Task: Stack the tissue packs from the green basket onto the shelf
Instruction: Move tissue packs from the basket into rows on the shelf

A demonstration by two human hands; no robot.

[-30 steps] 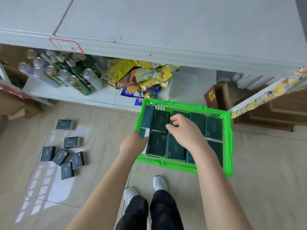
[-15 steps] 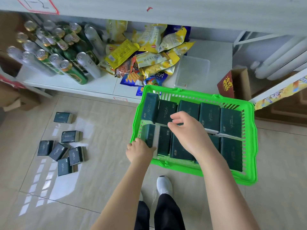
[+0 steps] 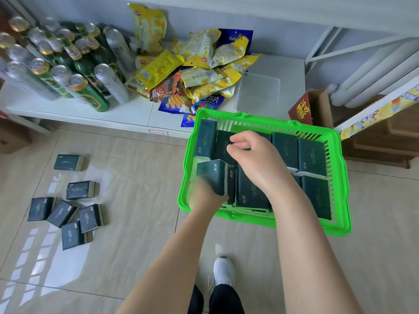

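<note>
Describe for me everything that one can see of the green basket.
The green basket looks like bright plastic: rectangular, slotted walls, thick rim. It stands on the tiled floor before the low shelf and holds rows of dark tissue packs. The left hand grips the front-left pack inside it; the right hand is over the middle packs.

Green basket [image 3: 267,120]: slatted plastic, on tiled floor [image 3: 147,177], far rim right at front edge of low white shelf [image 3: 136,112]. Inside: dark green tissue packs [image 3: 285,148] with white paper edges, side by side in two rows, mostly lying flat, far-left one tipped up on edge. One near-left pack [image 3: 212,175] raised and tilted above the rest, gripped at its near end by left hand [image 3: 205,196], blurred. Six loose packs [image 3: 61,213] of same kind scattered on floor, well left of basket.
</note>
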